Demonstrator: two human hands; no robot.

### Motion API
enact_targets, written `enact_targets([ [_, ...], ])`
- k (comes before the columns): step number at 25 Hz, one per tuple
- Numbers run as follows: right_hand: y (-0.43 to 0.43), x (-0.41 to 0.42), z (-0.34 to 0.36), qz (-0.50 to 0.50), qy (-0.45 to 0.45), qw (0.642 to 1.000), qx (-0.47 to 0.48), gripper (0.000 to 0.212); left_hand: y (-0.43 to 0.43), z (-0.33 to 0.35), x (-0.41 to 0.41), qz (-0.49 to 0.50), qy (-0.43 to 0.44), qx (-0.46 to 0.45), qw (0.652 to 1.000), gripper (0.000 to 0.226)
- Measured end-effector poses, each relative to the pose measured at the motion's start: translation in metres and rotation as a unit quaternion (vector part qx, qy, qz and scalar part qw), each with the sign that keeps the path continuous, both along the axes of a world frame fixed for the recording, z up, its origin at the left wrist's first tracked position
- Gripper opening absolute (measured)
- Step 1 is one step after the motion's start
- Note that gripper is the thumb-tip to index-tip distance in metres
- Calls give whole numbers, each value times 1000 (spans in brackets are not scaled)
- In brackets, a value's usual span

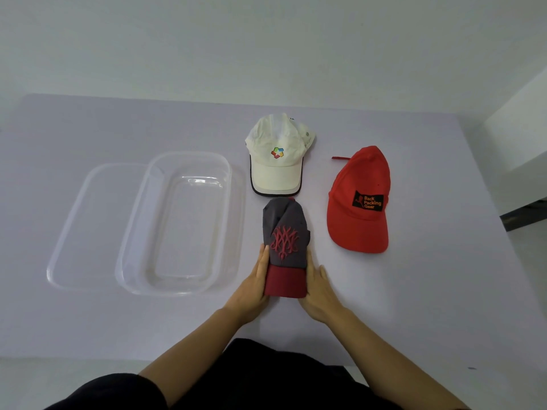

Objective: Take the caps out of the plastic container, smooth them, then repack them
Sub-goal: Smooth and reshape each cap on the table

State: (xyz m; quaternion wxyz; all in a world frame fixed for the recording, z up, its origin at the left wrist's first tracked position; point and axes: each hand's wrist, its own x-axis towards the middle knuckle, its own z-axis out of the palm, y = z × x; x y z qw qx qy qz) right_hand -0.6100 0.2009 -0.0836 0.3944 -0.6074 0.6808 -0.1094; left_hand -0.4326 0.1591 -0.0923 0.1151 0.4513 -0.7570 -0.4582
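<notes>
Three caps lie on the pale table. A grey cap with a dark red brim (pixel 285 250) sits nearest me, its crown creased. My left hand (pixel 254 287) presses against its left side and my right hand (pixel 318 287) against its right side, so both grip it at the brim. Just beyond it lies a cream cap with a coloured logo (pixel 278 156). To the right rests a red cap with a black patch (pixel 359 202). The clear plastic container (pixel 130 261) stands to the left with nothing in it.
The container's clear lid (pixel 74 229) lies partly under the container on its left. The table's (pixel 444 291) right edge runs diagonally at the far right, with a white wall and a dark floor strip beyond. My dark clothing fills the bottom of the view.
</notes>
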Motion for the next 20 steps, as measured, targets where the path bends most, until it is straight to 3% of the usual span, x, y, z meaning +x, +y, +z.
enact_targets([
  [4, 4, -20, -5, 61, 93, 994, 17, 81, 1, -5, 12, -38, -53, -29, 997, 84],
  [7, 3, -37, 1, 59, 93, 993, 46, 86, 5, 4, 26, -55, -50, 8, 997, 95],
  [10, 3, -52, 4, -31, 46, 998, 0, 74, -2, 25, 26, 23, -5, -14, 1000, 87],
  [13, -13, -46, 11, -169, -69, 982, -42, 37, -34, 58, -4, 163, 15, -135, 977, 50],
  [15, -30, -35, 19, -211, -146, 967, -10, 33, -70, 81, -32, 141, 8, -148, 979, 42],
  [17, -42, -28, 23, -231, -211, 950, 21, 40, -104, 88, -52, 69, -71, -108, 989, 50],
  [20, -50, -24, 20, -258, -254, 931, 44, 44, -139, 82, -59, 45, -178, 111, 977, 53],
])
